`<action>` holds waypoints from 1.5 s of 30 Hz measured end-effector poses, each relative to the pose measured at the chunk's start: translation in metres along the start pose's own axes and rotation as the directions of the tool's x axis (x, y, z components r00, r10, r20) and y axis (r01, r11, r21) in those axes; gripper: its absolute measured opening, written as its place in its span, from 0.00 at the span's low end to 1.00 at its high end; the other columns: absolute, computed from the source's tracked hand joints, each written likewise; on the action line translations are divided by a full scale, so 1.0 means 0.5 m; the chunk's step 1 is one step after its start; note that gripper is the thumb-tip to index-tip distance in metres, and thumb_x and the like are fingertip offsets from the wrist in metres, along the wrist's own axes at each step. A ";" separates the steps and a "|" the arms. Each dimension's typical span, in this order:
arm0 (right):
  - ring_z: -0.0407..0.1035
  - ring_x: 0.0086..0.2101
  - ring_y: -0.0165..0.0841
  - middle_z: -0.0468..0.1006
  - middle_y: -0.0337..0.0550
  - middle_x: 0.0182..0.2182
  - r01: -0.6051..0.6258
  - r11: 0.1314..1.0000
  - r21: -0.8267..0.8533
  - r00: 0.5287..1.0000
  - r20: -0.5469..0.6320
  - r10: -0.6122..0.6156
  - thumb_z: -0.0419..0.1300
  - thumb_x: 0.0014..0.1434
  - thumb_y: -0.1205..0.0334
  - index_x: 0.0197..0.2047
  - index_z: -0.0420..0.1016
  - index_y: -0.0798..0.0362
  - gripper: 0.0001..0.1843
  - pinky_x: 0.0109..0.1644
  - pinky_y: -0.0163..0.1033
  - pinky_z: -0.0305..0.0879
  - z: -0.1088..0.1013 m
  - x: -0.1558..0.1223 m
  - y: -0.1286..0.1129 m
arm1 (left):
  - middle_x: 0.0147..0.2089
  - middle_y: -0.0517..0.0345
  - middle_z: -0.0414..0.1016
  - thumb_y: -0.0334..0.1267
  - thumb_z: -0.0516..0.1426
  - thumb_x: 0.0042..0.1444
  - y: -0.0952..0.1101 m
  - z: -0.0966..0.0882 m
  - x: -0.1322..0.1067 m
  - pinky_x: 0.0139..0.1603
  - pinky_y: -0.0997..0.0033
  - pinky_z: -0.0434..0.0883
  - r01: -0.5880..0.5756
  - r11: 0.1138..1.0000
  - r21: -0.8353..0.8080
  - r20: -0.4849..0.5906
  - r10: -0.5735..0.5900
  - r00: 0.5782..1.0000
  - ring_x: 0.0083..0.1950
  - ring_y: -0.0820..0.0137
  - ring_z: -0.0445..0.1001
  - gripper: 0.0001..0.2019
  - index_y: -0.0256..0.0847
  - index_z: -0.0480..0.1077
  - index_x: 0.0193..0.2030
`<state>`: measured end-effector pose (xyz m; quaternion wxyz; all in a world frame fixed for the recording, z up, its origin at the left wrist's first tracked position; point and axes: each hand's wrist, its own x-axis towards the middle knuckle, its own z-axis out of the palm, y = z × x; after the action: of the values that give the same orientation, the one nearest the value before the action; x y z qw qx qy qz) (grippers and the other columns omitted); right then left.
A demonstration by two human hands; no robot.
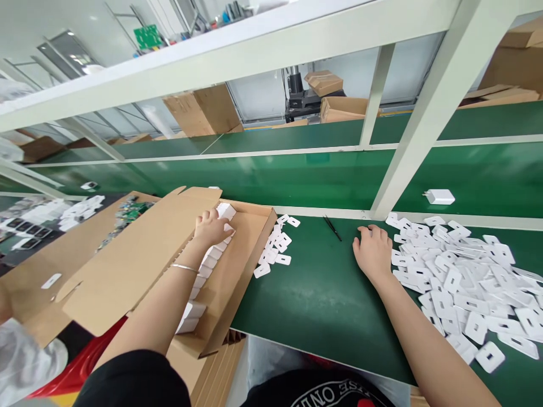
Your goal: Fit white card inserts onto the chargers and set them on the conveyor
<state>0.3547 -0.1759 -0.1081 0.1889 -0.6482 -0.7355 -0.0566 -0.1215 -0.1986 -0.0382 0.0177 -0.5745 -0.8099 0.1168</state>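
Two bare arms stretch forward: left hand [212, 227] curls down onto the far end of a white charger row [207, 261] in the cardboard box [250, 254], fingertips hidden, grasp unclear; right hand [373, 251] lies flat, empty, beside the plastic-piece pile [458, 277].

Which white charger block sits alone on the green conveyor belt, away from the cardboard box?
The white charger block with metal prongs beyond the white frame rail; the others sit in rows inside the open cardboard box.
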 end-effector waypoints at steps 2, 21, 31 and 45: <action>0.67 0.53 0.53 0.77 0.63 0.54 0.005 1.000 0.010 1.000 -0.001 -0.005 0.52 0.70 0.64 0.58 0.78 0.57 0.19 0.53 0.54 0.64 -0.001 0.002 0.001 | 0.66 0.34 0.67 0.57 0.57 0.63 -0.007 -0.004 0.001 0.68 0.41 0.59 0.018 1.000 -0.009 0.028 -0.018 0.999 0.70 0.36 0.61 0.24 0.46 0.82 0.58; 0.68 0.51 0.53 0.77 0.61 0.53 -0.057 0.998 -0.006 0.998 -0.023 0.056 0.56 0.68 0.61 0.59 0.78 0.56 0.19 0.48 0.52 0.62 -0.016 0.002 -0.004 | 0.62 0.37 0.69 0.41 0.51 0.69 0.261 -0.148 0.001 0.66 0.49 0.64 -0.237 0.948 -0.213 -0.396 0.138 0.908 0.66 0.45 0.66 0.21 0.39 0.77 0.61; 0.72 0.50 0.48 0.78 0.57 0.51 0.165 0.969 0.186 0.966 -0.229 -0.121 0.56 0.68 0.70 0.55 0.78 0.54 0.16 0.51 0.50 0.67 0.016 0.015 -0.009 | 0.69 0.28 0.66 0.43 0.54 0.66 0.302 -0.147 0.163 0.68 0.39 0.61 -0.025 0.977 -0.212 -0.208 -0.020 0.978 0.71 0.36 0.63 0.23 0.36 0.73 0.64; 0.73 0.46 0.45 0.80 0.52 0.46 0.100 0.957 0.271 0.987 -0.152 -0.060 0.56 0.69 0.71 0.51 0.78 0.53 0.12 0.49 0.49 0.67 0.043 0.002 -0.038 | 0.61 0.18 0.76 0.62 0.52 0.63 0.245 -0.061 0.357 0.52 0.35 0.77 0.304 0.900 -0.311 0.189 -0.255 0.948 0.58 0.32 0.80 0.45 0.26 0.59 0.75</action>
<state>0.3318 -0.1710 -0.1246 0.3274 -0.5793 -0.7465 -0.0065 -0.0635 0.0119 -0.0532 -0.1222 -0.4368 -0.8911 0.0139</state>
